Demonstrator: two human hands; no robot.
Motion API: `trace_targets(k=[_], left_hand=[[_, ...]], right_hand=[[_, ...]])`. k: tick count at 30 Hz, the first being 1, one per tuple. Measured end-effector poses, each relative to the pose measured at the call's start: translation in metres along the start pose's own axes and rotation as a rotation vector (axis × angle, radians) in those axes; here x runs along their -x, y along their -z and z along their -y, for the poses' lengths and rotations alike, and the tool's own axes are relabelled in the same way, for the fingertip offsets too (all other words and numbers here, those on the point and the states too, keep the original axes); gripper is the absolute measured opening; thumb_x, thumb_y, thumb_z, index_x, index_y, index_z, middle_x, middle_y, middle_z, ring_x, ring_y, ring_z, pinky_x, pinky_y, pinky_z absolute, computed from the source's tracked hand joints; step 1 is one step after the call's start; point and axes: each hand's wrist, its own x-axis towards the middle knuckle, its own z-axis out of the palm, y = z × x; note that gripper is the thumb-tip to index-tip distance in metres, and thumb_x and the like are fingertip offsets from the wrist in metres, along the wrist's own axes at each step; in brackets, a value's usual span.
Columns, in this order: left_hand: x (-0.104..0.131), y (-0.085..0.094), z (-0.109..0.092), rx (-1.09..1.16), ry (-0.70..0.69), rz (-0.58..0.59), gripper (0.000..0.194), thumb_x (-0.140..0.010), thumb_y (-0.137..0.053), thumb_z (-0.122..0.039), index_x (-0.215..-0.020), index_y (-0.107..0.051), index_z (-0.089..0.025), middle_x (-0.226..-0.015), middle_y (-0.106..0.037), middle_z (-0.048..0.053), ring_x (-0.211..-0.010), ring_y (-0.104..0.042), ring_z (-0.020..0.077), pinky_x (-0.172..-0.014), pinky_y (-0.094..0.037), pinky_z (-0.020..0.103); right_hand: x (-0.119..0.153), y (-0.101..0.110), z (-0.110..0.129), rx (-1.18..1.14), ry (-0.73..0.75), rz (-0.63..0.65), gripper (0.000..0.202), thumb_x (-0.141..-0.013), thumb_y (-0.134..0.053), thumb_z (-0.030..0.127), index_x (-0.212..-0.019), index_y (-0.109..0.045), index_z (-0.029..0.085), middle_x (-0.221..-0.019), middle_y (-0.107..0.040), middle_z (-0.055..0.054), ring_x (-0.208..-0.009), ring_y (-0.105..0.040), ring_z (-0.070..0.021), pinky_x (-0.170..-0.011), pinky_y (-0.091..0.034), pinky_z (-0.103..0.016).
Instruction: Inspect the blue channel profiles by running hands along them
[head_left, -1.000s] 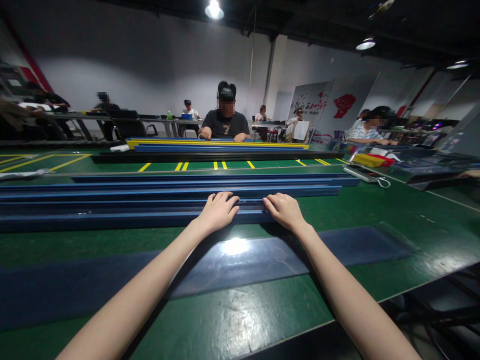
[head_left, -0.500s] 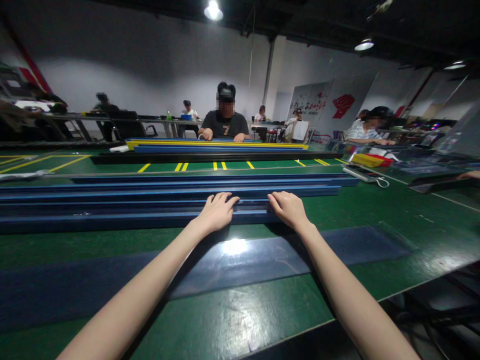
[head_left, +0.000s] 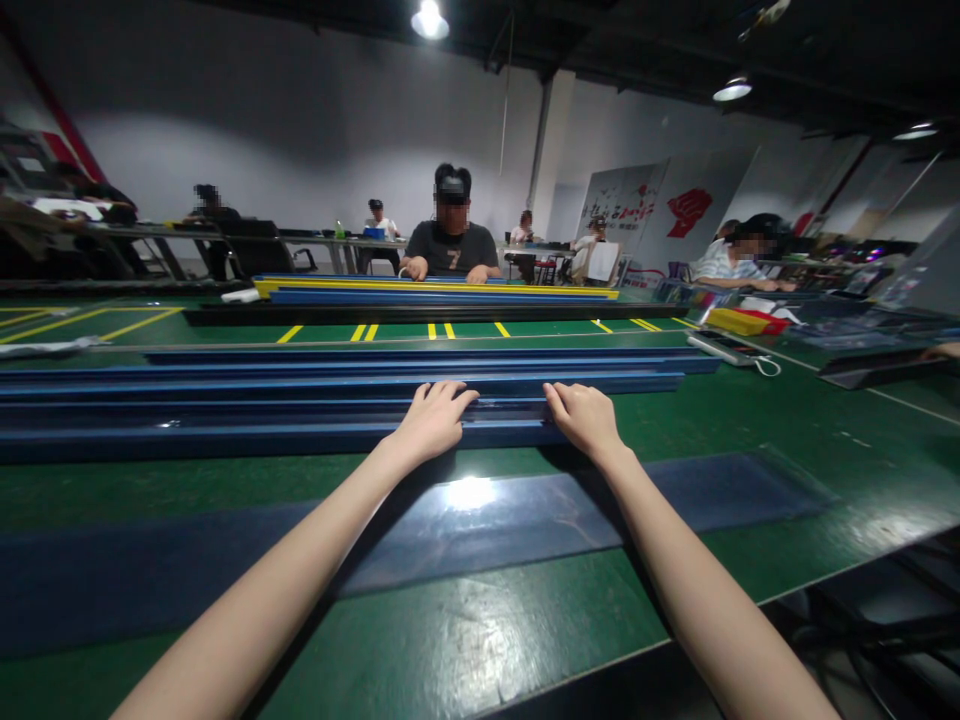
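Long blue strips lie side by side across the green table, running out of view at the left. My left hand (head_left: 433,422) rests over the nearest blue strip (head_left: 225,438), its fingers spread across the far side and its thumb pointing right. Near that strip's right end, my right hand (head_left: 585,415) has its fingers curled around the strip, thumb toward the left. Between the two hands a short stretch of the strip shows. Closer to me a flat, clear bluish sheet (head_left: 525,515) lies on the table under my forearms, with a bright lamp reflection on it.
Beyond the blue strips are a black strip (head_left: 420,315) and a yellow strip (head_left: 450,289), with a seated person (head_left: 451,245) behind them. At the right lie a white device with a cord (head_left: 724,348), yellow and red items (head_left: 742,320) and a dark strip by another person's hand.
My right hand has shifted slightly to the right along the strip, widening the gap between my hands. My left hand has barely moved.
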Motion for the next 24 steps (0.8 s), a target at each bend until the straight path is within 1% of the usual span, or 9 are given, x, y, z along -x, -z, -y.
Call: trace_targets(k=[2, 5, 10, 15, 24], left_hand=[[0.0000, -0.0009, -0.0003, -0.004, 0.003, -0.032, 0.045, -0.078, -0.032, -0.011, -0.120, -0.046, -0.021, -0.127, -0.044, 0.008, -0.118, -0.036, 0.0205, -0.098, -0.026, 0.040], [-0.0001, -0.0014, -0.0017, -0.003, 0.002, -0.068, 0.037, -0.086, -0.029, -0.021, -0.117, -0.049, -0.022, -0.123, -0.048, 0.007, -0.115, -0.039, 0.0198, -0.097, -0.027, 0.039], [0.0005, -0.0018, -0.0037, -0.001, -0.012, -0.076, 0.036, -0.089, -0.027, -0.031, -0.115, -0.049, -0.022, -0.123, -0.048, 0.006, -0.114, -0.040, 0.0195, -0.096, -0.028, 0.039], [0.0004, -0.0037, -0.0031, -0.025, -0.021, -0.062, 0.036, -0.088, -0.030, -0.035, -0.116, -0.049, -0.022, -0.124, -0.047, 0.007, -0.116, -0.039, 0.0204, -0.096, -0.028, 0.040], [-0.0003, -0.0058, -0.0027, -0.009, -0.009, -0.032, 0.037, -0.088, -0.030, -0.032, -0.120, -0.045, -0.023, -0.127, -0.044, 0.007, -0.118, -0.037, 0.0205, -0.097, -0.028, 0.040]], right_hand=[[0.0001, -0.0003, 0.0007, -0.006, 0.008, 0.000, 0.047, -0.090, -0.025, 0.039, -0.069, -0.062, 0.019, -0.068, -0.065, -0.005, -0.060, -0.055, -0.0135, -0.056, -0.023, -0.025], [0.0004, -0.0009, 0.0018, -0.017, 0.036, -0.008, 0.047, -0.090, -0.025, 0.038, -0.067, -0.062, 0.019, -0.067, -0.064, -0.006, -0.061, -0.055, -0.0134, -0.057, -0.023, -0.025], [0.0011, -0.0026, 0.0041, -0.038, 0.127, -0.028, 0.047, -0.090, -0.024, 0.038, -0.067, -0.061, 0.019, -0.066, -0.063, -0.005, -0.062, -0.054, -0.0131, -0.059, -0.024, -0.025], [0.0008, -0.0034, 0.0061, -0.042, 0.177, -0.025, 0.045, -0.090, -0.025, 0.036, -0.069, -0.061, 0.018, -0.066, -0.063, -0.004, -0.063, -0.053, -0.0128, -0.059, -0.024, -0.025], [0.0009, -0.0035, 0.0058, -0.053, 0.188, -0.012, 0.044, -0.090, -0.025, 0.036, -0.070, -0.060, 0.019, -0.067, -0.063, -0.004, -0.063, -0.052, -0.0126, -0.060, -0.024, -0.025]])
